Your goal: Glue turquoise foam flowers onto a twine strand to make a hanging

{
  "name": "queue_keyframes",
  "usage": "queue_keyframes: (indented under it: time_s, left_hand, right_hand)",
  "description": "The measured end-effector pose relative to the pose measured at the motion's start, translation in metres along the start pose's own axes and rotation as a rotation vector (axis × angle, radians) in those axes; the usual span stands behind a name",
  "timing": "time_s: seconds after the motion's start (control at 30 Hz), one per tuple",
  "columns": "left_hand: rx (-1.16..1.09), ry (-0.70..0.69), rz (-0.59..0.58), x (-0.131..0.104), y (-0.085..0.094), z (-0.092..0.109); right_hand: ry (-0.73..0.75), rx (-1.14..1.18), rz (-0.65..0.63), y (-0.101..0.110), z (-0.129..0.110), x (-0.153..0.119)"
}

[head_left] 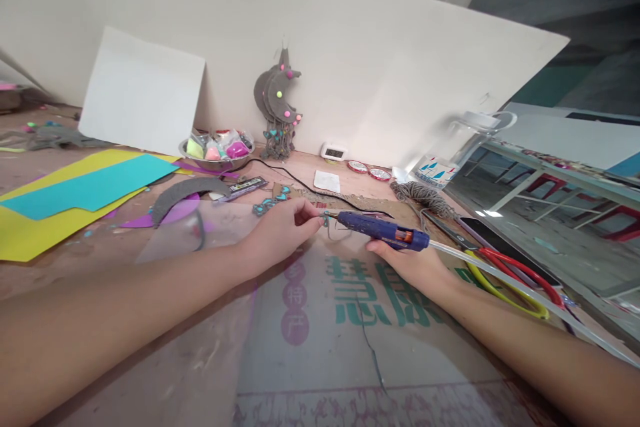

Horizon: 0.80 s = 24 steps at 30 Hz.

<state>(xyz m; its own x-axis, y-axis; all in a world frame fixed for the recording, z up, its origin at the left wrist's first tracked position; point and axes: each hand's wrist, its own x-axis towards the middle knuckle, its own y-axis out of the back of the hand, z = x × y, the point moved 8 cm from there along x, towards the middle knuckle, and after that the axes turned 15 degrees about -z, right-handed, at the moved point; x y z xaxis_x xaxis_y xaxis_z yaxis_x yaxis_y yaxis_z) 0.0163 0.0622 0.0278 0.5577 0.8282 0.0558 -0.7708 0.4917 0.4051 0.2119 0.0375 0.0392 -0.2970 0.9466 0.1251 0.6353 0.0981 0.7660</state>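
My right hand (405,263) is wrapped round a blue glue gun (375,227), which has a long clear glue stick (480,260) running out of its back end. The nozzle points left and meets the fingertips of my left hand (285,227). Pinched in those fingertips is a small grey piece (326,219), partly hidden by the fingers. Just behind my left hand lie small grey and teal pieces (270,201). Under both hands is a printed cardboard sheet (310,360), with a loose grey string (373,350) on it.
Scissors (500,267) and a phone (505,247) lie at right, near grey yarn (425,199) and a clear bottle (450,150). A bowl (217,160), coloured sheets (80,193) and a grey crescent (185,193) are at left. A moon ornament (280,97) leans on the wall; a black cord (305,183) crosses behind.
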Motion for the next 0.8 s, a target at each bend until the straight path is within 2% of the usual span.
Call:
queue_keyframes:
  time_s: [0.23, 0.53, 0.8]
  left_hand:
    - [0.015, 0.003, 0.007, 0.000, 0.001, 0.000]
    - [0.023, 0.001, 0.008, 0.002, 0.000, -0.004]
    - [0.034, -0.008, 0.018, 0.001, 0.001, 0.000]
  right_hand:
    - [0.006, -0.017, 0.011, 0.002, 0.000, 0.000]
    - [-0.069, -0.035, 0.011, 0.001, 0.011, -0.003]
    - [-0.047, -0.019, 0.032, 0.004, 0.000, -0.004]
